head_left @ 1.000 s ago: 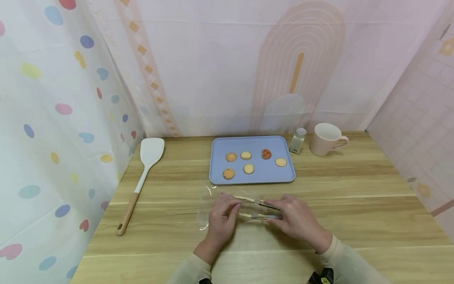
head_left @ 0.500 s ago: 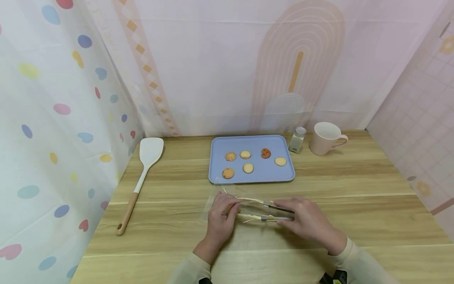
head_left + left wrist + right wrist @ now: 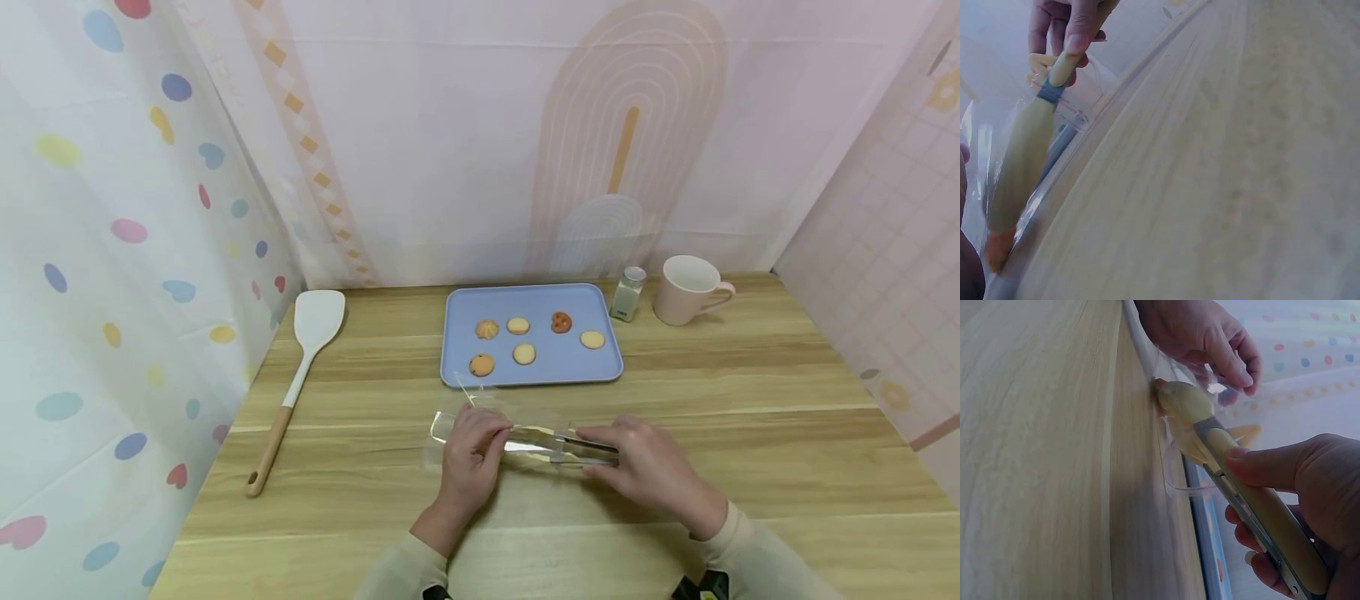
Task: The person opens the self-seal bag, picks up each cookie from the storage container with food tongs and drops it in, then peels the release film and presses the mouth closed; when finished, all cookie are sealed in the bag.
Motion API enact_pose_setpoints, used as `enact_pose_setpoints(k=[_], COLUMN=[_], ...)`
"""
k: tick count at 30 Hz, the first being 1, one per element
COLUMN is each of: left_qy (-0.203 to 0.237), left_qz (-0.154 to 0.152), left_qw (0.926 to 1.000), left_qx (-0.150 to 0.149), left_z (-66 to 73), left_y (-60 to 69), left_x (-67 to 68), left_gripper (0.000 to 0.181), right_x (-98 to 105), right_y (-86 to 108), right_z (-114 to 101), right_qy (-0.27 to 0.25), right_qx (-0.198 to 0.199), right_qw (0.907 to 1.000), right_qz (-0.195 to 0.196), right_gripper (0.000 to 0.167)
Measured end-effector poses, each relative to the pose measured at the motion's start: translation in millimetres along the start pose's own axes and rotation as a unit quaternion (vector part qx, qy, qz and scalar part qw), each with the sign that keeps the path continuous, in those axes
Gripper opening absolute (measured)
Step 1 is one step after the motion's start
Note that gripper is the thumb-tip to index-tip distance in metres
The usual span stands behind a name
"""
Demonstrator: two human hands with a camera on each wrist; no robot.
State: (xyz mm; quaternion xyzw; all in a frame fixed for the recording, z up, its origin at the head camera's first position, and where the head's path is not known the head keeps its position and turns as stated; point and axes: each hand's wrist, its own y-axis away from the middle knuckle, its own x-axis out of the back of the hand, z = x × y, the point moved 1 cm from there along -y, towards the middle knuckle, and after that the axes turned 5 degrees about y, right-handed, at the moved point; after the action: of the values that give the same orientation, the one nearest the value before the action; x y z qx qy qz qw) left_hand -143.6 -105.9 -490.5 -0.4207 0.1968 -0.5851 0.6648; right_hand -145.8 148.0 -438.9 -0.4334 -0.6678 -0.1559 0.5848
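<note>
Kitchen tongs (image 3: 1260,519) with pale yellow ends and metal arms are gripped by my right hand (image 3: 648,467), thumb on one arm and fingers under the other. Their far ends reach inside a clear plastic bag (image 3: 985,150). My left hand (image 3: 471,454) pinches the edge of this bag between thumb and fingers and holds it over the table. At the tongs' far tip an orange-brown piece (image 3: 999,250) shows through the plastic; I cannot tell whether it is a cookie or part of the tongs.
Behind the hands lies a blue tray (image 3: 577,371) with several cookies (image 3: 524,354) and a reddish pretzel-like piece (image 3: 561,322). A shaker jar (image 3: 627,296) and a pink mug (image 3: 681,293) stand to its right. A white spatula with a wooden handle (image 3: 272,450) lies at left.
My right hand has shifted rightward with the tongs; their arms spread apart, then drew closer together. The plastic has changed shape around the left hand, which stays nearly in place.
</note>
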Motion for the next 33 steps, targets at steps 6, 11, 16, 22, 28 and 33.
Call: enact_pose_setpoints(k=[6,11,16,22,28,33], left_qy=[0.001,-0.003,-0.010,-0.019,-0.029,-0.039], left_qz=[-0.002,-0.006,-0.006,-0.006,-0.007,-0.005], left_qw=[1.0000,1.0000,0.9999,0.9997,0.9993,0.9982], left_qx=[-0.002,0.002,-0.004,-0.010,-0.024,-0.045], left_z=[-0.1,-0.3,-1.1,-1.1,1.6,2.9], left_y=[0.8,2.2,2.6,2.3,0.8,0.2], left_x=[-1.1,-0.9,-1.0,-1.4,-1.4,-1.4], left_gripper=[0.011,0.009,0.006,0.012,0.007,0.007], right_x=[-3,-6,-9,-12,-16,-20], right_y=[-7.1,-12.1,-17.4,-23.8,-28.1,-30.6], right_z=[-7,-12,-16,-22,-26,-29], right_qy=[0.004,0.002,0.002,-0.004,-0.016,-0.020], right_qx=[-0.004,-0.004,-0.008,-0.004,-0.009,-0.006], right_qw=[1.0000,1.0000,0.9999,0.9998,0.9996,0.9996], right_qz=[0.003,-0.008,-0.013,-0.016,-0.019,-0.017], right_gripper=[0.044,0.044,0.046,0.046,0.044,0.042])
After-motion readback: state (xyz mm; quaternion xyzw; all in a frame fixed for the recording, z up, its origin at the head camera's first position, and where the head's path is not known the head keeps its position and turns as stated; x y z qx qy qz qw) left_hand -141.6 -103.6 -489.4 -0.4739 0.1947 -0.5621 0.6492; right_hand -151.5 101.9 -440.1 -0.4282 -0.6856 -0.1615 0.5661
